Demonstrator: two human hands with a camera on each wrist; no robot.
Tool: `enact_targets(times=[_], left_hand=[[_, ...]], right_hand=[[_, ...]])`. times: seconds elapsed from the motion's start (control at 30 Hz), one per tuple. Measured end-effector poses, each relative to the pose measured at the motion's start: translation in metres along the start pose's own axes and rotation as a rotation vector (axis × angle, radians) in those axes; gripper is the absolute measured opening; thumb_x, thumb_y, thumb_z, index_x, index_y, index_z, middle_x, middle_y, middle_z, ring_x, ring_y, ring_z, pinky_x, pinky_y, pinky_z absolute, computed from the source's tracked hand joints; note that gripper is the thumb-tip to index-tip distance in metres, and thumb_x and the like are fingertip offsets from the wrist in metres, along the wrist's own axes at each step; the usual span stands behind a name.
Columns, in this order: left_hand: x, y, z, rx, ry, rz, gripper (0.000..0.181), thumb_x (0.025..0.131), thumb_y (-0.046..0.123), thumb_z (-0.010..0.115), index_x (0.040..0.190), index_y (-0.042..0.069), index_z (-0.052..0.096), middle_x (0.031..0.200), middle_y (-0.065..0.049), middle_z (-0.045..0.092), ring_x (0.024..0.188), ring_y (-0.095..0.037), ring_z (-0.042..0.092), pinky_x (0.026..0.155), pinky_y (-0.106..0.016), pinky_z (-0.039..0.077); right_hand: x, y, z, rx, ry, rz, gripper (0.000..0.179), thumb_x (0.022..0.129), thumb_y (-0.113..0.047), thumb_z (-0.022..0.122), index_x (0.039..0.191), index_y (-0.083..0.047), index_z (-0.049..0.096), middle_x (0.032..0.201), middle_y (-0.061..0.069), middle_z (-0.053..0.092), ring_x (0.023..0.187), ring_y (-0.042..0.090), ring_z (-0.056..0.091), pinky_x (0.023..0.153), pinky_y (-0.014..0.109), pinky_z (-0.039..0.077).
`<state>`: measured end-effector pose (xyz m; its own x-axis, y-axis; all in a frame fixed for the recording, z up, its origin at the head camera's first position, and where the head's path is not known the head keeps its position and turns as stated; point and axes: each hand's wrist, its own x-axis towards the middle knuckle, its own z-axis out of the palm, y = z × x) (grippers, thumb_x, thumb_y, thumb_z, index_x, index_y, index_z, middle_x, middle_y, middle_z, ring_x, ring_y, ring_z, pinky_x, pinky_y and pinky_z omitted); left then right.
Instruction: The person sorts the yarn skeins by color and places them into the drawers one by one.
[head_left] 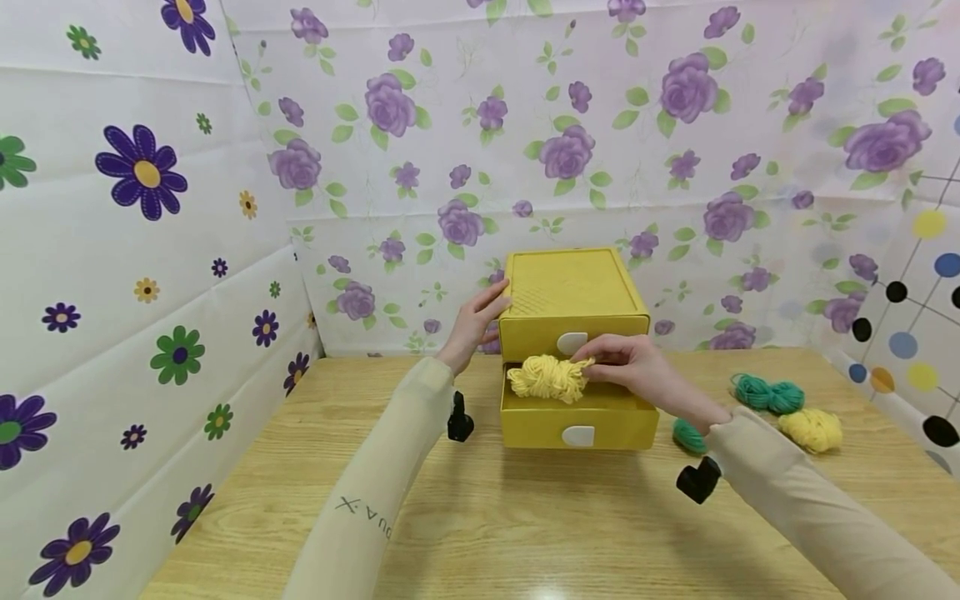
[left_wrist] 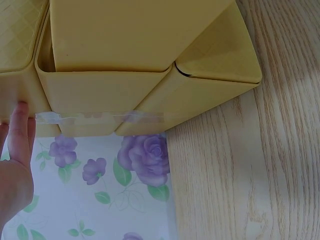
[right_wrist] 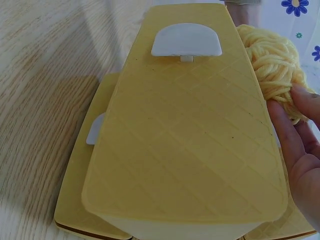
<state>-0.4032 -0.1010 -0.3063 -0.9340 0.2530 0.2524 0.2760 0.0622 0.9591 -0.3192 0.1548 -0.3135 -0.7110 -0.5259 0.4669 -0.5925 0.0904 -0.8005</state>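
A yellow drawer unit [head_left: 573, 283] stands on the table against the flowered backdrop. One drawer [head_left: 581, 425], with a white handle, is pulled out below the upper one. My right hand [head_left: 628, 365] pinches the end of a yellow yarn skein [head_left: 546, 379] just above that drawer. In the right wrist view the skein [right_wrist: 275, 65] shows beside the drawer front [right_wrist: 185, 135], between thumb and fingers. My left hand [head_left: 474, 323] touches the unit's left side with extended fingers, seen also in the left wrist view, where the hand [left_wrist: 17, 165] lies against the side wall.
To the right of the unit lie a green yarn skein [head_left: 768, 393], a yellow skein [head_left: 812, 430] and another green skein [head_left: 688, 436], partly hidden by the right arm. Patterned sheets [head_left: 465, 167] enclose the wooden table [head_left: 480, 533] at the back and sides.
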Motion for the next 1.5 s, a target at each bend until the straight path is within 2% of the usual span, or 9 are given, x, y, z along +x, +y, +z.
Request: enact_targets(times=[0.2,0.27,0.43,0.5,0.67,0.97,1.17,1.37,1.5], left_hand=[[0.0,0.001,0.001,-0.003,-0.018,0.007,0.049,0.092,0.036,0.052,0.138,0.026,0.04,0.14,0.004,0.033,0.118,-0.018,0.04,0.088,-0.043,0.039],[-0.004,0.008,0.002,0.0,-0.028,0.002,0.049,0.093,0.033,0.051,0.14,0.023,0.038,0.142,0.001,0.031,0.119,-0.02,0.039,0.089,-0.044,0.039],[-0.017,0.028,0.006,0.015,-0.048,-0.014,0.049,0.096,0.025,0.046,0.142,0.015,0.032,0.144,-0.004,0.026,0.121,-0.024,0.036,0.09,-0.045,0.038],[-0.018,0.029,0.006,0.018,-0.047,-0.013,0.049,0.096,0.025,0.046,0.142,0.016,0.033,0.144,-0.003,0.027,0.121,-0.023,0.037,0.089,-0.044,0.038],[-0.016,0.026,0.005,0.01,-0.042,-0.008,0.05,0.096,0.025,0.047,0.142,0.015,0.033,0.144,-0.004,0.026,0.121,-0.024,0.037,0.089,-0.045,0.038],[-0.001,0.001,0.002,0.007,0.003,-0.004,0.047,0.092,0.036,0.052,0.138,0.027,0.041,0.141,0.006,0.032,0.117,-0.017,0.041,0.087,-0.043,0.04],[-0.001,-0.001,0.002,0.016,0.01,0.009,0.047,0.092,0.035,0.051,0.138,0.026,0.041,0.141,0.005,0.032,0.117,-0.017,0.041,0.087,-0.044,0.04],[0.0,0.0,0.002,0.013,0.026,0.011,0.046,0.092,0.034,0.053,0.136,0.027,0.043,0.138,0.004,0.036,0.112,-0.017,0.045,0.084,-0.042,0.042],[0.0,0.0,0.001,0.007,0.025,0.01,0.047,0.092,0.034,0.053,0.136,0.027,0.044,0.138,0.004,0.036,0.112,-0.016,0.046,0.084,-0.04,0.043]], right_hand=[[-0.001,0.002,0.0,0.105,-0.06,0.021,0.026,0.082,0.006,0.062,0.107,0.012,0.059,0.106,0.029,0.055,0.094,0.034,0.057,0.075,0.038,0.047],[-0.001,0.002,0.0,0.114,-0.064,0.011,0.027,0.082,0.007,0.061,0.107,0.015,0.058,0.106,0.029,0.056,0.095,0.037,0.056,0.076,0.037,0.047],[-0.001,0.003,-0.001,0.084,-0.04,-0.006,0.023,0.082,0.005,0.062,0.103,0.011,0.061,0.102,0.026,0.059,0.093,0.03,0.059,0.074,0.035,0.048],[-0.001,0.002,-0.003,0.068,-0.028,-0.016,0.021,0.082,0.005,0.063,0.102,0.01,0.062,0.101,0.027,0.058,0.091,0.028,0.06,0.073,0.034,0.049],[-0.005,-0.002,-0.008,0.057,-0.001,-0.012,0.021,0.082,0.004,0.063,0.102,0.009,0.063,0.098,0.026,0.06,0.09,0.027,0.06,0.073,0.036,0.049],[-0.021,-0.006,-0.031,0.053,0.022,0.026,0.021,0.085,0.004,0.059,0.105,0.011,0.061,0.099,0.026,0.06,0.084,0.034,0.061,0.071,0.04,0.049],[-0.039,-0.009,-0.053,0.06,0.065,0.054,0.024,0.087,0.003,0.057,0.109,0.013,0.058,0.102,0.027,0.058,0.088,0.032,0.061,0.067,0.045,0.049],[-0.056,-0.01,-0.078,0.003,0.09,0.066,0.026,0.088,0.003,0.056,0.112,0.012,0.056,0.103,0.013,0.063,0.091,0.024,0.061,0.065,0.042,0.05],[-0.068,-0.007,-0.094,-0.027,0.096,0.1,0.026,0.089,0.002,0.054,0.114,0.009,0.056,0.104,0.01,0.063,0.092,0.022,0.061,0.066,0.041,0.05]])
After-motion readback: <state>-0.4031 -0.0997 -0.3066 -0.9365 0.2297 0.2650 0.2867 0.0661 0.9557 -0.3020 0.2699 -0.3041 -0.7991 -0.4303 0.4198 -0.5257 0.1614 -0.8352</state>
